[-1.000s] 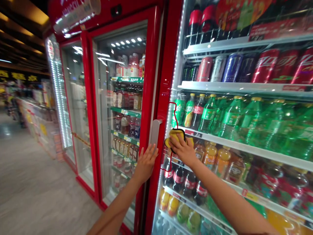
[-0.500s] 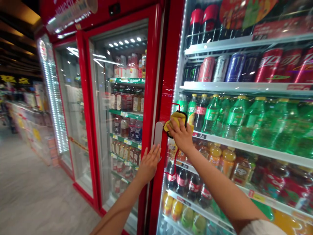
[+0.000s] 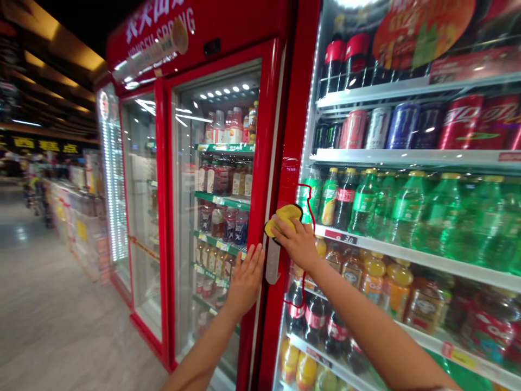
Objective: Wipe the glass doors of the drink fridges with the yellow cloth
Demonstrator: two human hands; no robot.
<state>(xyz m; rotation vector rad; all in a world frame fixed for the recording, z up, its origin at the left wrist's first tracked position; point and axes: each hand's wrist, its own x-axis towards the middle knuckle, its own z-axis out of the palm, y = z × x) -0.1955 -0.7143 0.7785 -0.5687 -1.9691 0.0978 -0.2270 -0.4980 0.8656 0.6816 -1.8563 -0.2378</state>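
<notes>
And here, at the upper end of the grey door handle (image 3: 272,266), the yellow cloth (image 3: 284,219) with its dark edging is held by the right hand (image 3: 299,244), gripped under bent fingers. The handle's lower part is left uncovered by the cloth. Over to the left hand (image 3: 246,279): it is held open, fingers extended and slightly parted, laid at the red door frame (image 3: 264,179) just beside the handle; whether it is pressed there firmly cannot be told.

Behind the right hand and forearm, the brightly lit drinks fridge (image 3: 407,157) is seen, its shelves lined with cans (image 3: 402,126) above green bottles (image 3: 407,203); below these, orange drinks (image 3: 373,276) are placed, and dark bottles with red labels (image 3: 315,315) are seen lower down. On the left, more bottles (image 3: 220,127) are shown behind the glass door, on shelves edged in green (image 3: 222,201). A red outline is seen around the edge of the drinks fridge's glass.
</notes>
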